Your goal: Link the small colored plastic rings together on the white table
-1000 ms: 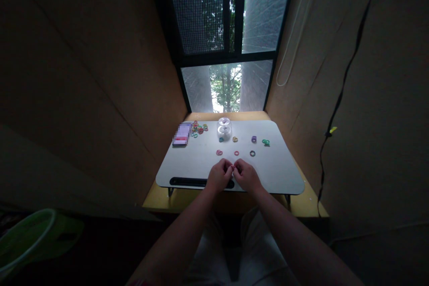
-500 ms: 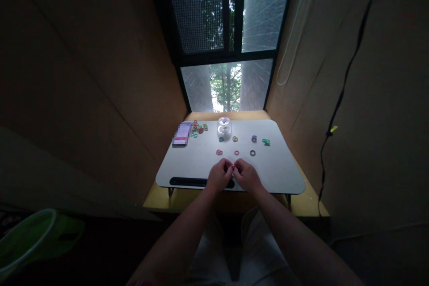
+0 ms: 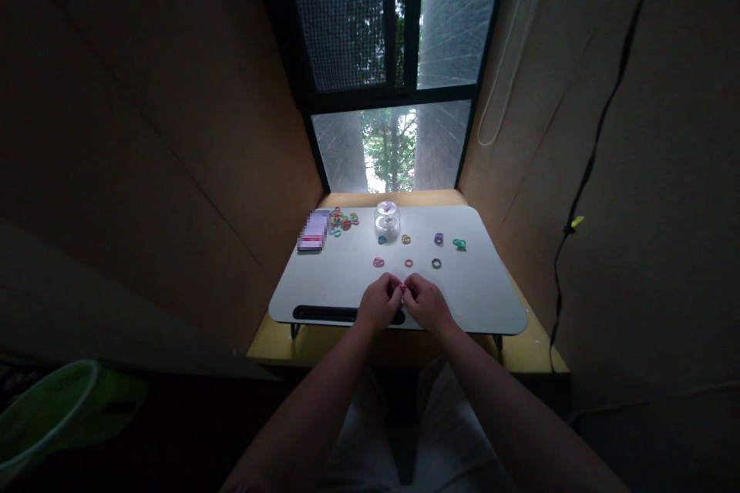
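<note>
At the near side, my left hand [image 3: 378, 303] and right hand [image 3: 426, 303] pinch between them a small pink, seemingly elastic band [image 3: 403, 288]; I think light, even tension is best. Farther stands the round clear plastic jar [image 3: 387, 222].

"Lower garment?"
"Trousers [image 3: 456, 435], pale."
"Left hand [image 3: 380, 300], right hand [image 3: 426, 300]?"
"Bare; forearms [image 3: 327, 389] likewise."
"Sleeves?"
"One dark reddish edge [image 3: 238, 488], left arm; possibly a cuff, too dim to confirm."

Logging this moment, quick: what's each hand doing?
Left hand: closed, pinching a small pink band.
Right hand: closed, pinching the same band, fingertips nearly meeting the left's.
</note>
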Demonstrator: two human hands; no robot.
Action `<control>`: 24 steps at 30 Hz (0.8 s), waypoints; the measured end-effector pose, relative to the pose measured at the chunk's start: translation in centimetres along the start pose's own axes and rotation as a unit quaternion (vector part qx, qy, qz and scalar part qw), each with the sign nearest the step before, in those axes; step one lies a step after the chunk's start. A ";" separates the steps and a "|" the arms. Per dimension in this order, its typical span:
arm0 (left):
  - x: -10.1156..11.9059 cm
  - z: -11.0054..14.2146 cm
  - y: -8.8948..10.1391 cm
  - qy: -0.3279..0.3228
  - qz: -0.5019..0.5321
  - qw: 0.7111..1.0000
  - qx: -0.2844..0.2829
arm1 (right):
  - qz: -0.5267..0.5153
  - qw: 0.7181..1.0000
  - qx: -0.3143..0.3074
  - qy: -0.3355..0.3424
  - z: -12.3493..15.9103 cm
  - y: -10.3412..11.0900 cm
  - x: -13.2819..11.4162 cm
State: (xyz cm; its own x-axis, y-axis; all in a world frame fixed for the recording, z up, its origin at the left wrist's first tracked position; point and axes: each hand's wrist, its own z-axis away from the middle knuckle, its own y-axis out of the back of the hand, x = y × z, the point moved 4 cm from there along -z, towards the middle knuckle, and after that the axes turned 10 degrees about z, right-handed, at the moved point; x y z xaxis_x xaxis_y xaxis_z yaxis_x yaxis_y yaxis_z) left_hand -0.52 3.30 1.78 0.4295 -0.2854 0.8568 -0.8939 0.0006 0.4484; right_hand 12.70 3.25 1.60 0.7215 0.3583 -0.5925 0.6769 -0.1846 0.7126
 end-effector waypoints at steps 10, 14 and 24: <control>0.0 0.0 0.0 -0.003 -0.003 1.000 0.000 | -0.006 1.000 0.005 0.010 0.0 0.1 -0.1; 0.1 0.0 0.0 -0.002 0.002 1.000 0.000 | -0.004 1.000 0.008 0.009 0.0 0.2 -0.1; 0.0 0.0 0.0 0.006 0.009 1.000 0.005 | -0.002 1.000 0.004 0.005 0.0 0.1 0.0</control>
State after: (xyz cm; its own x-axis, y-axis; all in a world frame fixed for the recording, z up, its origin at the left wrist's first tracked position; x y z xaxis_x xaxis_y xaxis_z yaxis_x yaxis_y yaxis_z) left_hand -0.54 3.33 1.80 0.4154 -0.2740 0.8674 -0.9025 -0.0050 0.4306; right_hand 12.71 3.22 1.66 0.7177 0.3676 -0.5914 0.6806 -0.1906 0.7075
